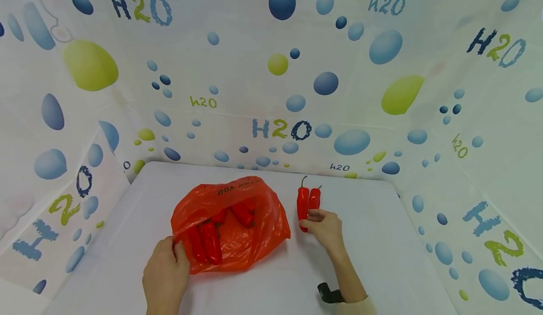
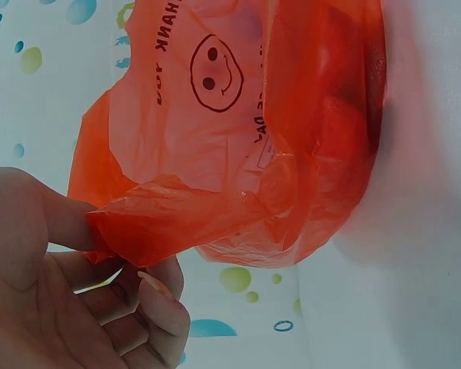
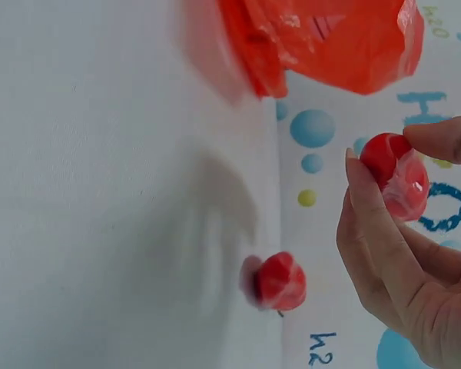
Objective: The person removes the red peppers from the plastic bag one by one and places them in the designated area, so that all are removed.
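In the head view my left hand (image 1: 165,270) pinches the left edge of a crinkled red plastic bag (image 1: 267,232) between thumb and fingers. The bag's mouth gapes toward me, and several red peppers (image 1: 210,243) lie inside. My right hand (image 1: 326,227), to the right of the bag, grips a long red chili pepper (image 1: 302,202) near its lower end, its green stem pointing away. Seen from the right wrist, this pepper (image 3: 396,177) is up off the table between thumb and fingers. A second red pepper (image 3: 280,282) lies on the table just to its right, partly covered by my hand in the head view.
A white table (image 1: 407,268) lies under everything. Behind and at both sides hangs a white curtain (image 1: 237,60) printed with blue and green drops and H2O lettering. A black strap piece (image 1: 328,294) sits at my right wrist.
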A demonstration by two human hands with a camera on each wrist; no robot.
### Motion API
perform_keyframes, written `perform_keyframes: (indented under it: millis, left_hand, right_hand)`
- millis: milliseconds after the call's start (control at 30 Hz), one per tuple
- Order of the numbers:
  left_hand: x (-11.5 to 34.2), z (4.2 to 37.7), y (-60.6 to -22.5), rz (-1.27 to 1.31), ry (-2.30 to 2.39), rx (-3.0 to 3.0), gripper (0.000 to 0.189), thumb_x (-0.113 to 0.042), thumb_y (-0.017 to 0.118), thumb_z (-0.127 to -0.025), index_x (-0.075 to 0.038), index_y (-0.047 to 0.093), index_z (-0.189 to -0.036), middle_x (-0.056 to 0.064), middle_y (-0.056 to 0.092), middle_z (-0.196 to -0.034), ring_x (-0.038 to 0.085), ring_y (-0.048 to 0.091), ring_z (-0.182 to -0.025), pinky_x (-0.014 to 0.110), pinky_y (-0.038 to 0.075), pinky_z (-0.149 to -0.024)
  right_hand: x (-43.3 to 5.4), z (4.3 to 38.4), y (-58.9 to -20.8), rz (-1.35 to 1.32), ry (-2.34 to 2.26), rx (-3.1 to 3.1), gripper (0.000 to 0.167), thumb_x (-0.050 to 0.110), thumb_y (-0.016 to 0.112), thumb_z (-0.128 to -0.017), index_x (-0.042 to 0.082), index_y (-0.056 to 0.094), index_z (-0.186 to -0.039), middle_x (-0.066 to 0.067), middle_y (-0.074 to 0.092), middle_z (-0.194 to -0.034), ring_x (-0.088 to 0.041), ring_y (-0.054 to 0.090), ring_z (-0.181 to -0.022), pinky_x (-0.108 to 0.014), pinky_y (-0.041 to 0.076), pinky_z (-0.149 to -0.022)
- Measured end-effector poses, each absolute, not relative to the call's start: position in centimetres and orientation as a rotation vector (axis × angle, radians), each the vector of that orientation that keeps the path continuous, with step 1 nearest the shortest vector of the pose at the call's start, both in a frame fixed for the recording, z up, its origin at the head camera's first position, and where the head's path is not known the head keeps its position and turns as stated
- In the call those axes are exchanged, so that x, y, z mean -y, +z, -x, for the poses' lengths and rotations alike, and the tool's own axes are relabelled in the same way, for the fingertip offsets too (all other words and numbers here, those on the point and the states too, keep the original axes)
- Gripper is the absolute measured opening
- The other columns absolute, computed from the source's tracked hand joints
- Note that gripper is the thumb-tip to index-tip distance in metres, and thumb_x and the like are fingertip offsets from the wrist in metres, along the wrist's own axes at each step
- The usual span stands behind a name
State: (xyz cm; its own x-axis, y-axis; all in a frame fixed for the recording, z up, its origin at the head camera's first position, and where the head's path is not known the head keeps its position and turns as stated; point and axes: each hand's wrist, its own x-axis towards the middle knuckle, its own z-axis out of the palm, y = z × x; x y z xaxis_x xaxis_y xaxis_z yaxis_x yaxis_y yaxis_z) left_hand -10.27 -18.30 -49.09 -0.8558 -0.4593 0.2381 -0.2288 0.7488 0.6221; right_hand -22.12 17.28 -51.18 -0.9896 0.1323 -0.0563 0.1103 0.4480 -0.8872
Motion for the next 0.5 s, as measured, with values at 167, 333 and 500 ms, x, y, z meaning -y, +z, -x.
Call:
perform_keyframes:
  millis: [167,333,500]
  left_hand:
    - [18.3,10.2,-49.3,-0.53,-0.843,2.556,0.025,-0.01,0.052,-0.102,0.009,0.065,-0.111,0.022,0.066,-0.095,0.045,0.065,-0.084,0.065,0.053,-0.074]
    - [18.4,10.2,-49.4,-0.519,-0.844,2.544,0.025,-0.01,0.052,-0.101,0.009,0.065,-0.111,0.022,0.066,-0.094,0.046,0.065,-0.083,0.066,0.052,-0.073]
    - [18.5,10.2,-49.4,-0.509,-0.844,2.527,0.024,-0.009,0.052,-0.101,0.009,0.065,-0.11,0.023,0.066,-0.095,0.049,0.066,-0.085,0.068,0.052,-0.073]
  right_hand:
    - [-18.2,22.9,-51.8,0.254,1.569,2.662,0.042,0.02,0.082,-0.088,0.001,0.072,-0.125,-0.014,0.076,-0.107,-0.03,0.072,-0.098,-0.041,0.063,-0.078]
    - [-19.1,23.6,-52.5,0.323,1.54,2.657,0.043,0.022,0.082,-0.087,0.002,0.074,-0.124,-0.014,0.077,-0.106,-0.029,0.072,-0.095,-0.04,0.062,-0.077]
    - [-20.0,24.1,-53.0,0.369,1.55,2.665,0.045,0.023,0.082,-0.089,0.002,0.072,-0.127,-0.014,0.076,-0.108,-0.028,0.071,-0.095,-0.039,0.062,-0.078]
